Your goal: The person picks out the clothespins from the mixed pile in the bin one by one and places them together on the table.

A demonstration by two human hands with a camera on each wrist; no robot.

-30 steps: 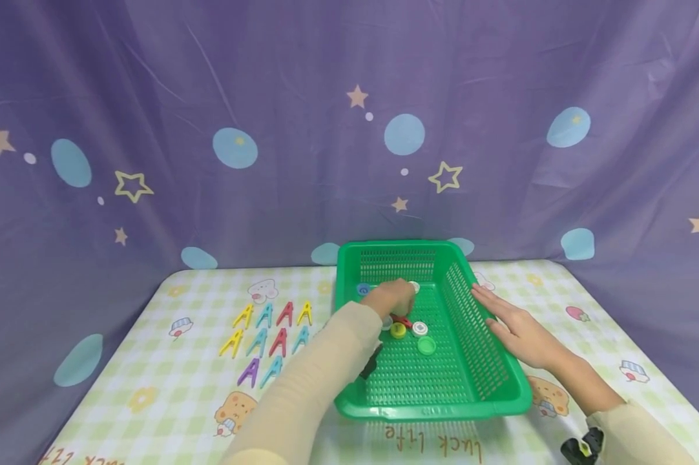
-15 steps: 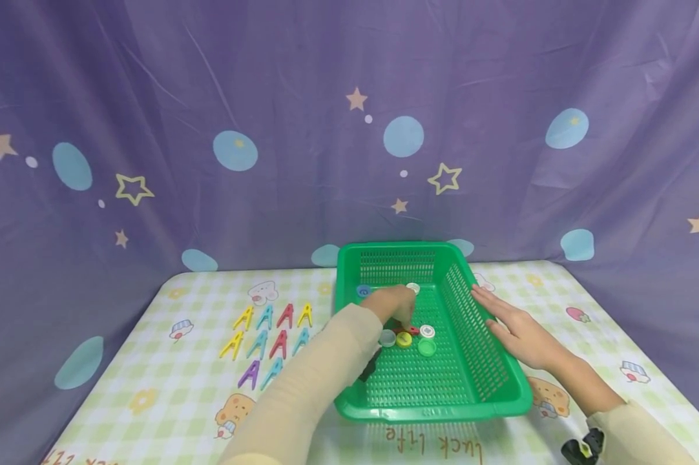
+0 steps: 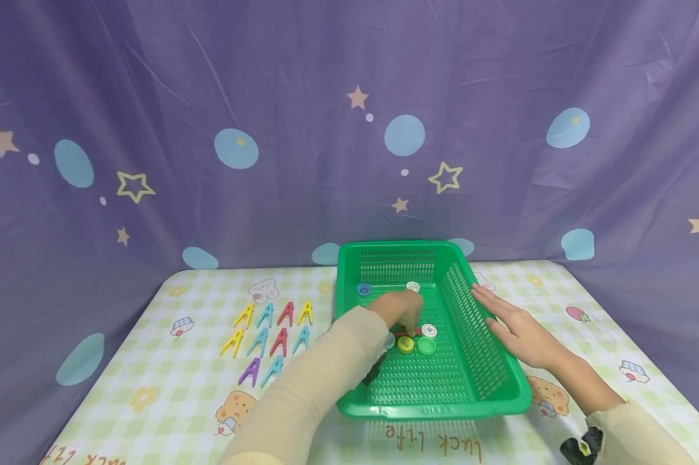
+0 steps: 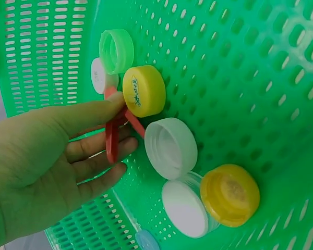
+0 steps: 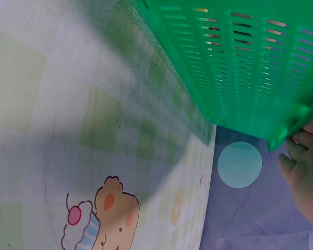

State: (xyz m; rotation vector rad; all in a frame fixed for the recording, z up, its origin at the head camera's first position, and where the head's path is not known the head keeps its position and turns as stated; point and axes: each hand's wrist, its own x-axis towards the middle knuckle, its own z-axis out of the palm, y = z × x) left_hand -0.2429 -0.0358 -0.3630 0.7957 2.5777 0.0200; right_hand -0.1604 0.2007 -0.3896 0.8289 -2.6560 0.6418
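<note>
My left hand (image 3: 398, 309) is down inside a green plastic basket (image 3: 431, 411). In the left wrist view, its thumb and index finger pinch a red clothespin (image 4: 112, 136) among the bottle caps. Against the thumb tip lies a yellow cap (image 4: 144, 91); a light-green cap (image 4: 117, 51) and a white cap (image 4: 99, 75) are just past it. A translucent cap (image 4: 172, 148), another white cap (image 4: 185, 208) and a second yellow cap (image 4: 230, 195) lie nearby. My right hand (image 3: 521, 329) rests with fairly straight fingers on the basket's right rim.
Left of the basket, several clothespins stand in rows on the checked tablecloth, including a red one (image 3: 285, 314) and a purple one (image 3: 249, 372). A blue cap (image 3: 364, 290) lies at the basket's back left. A purple curtain (image 3: 303, 206) hangs behind the table.
My left hand has moved a little right and nearer the front inside the basket. The red clothespin and nearby yellow and white caps have shifted right. My right hand has stayed put.
</note>
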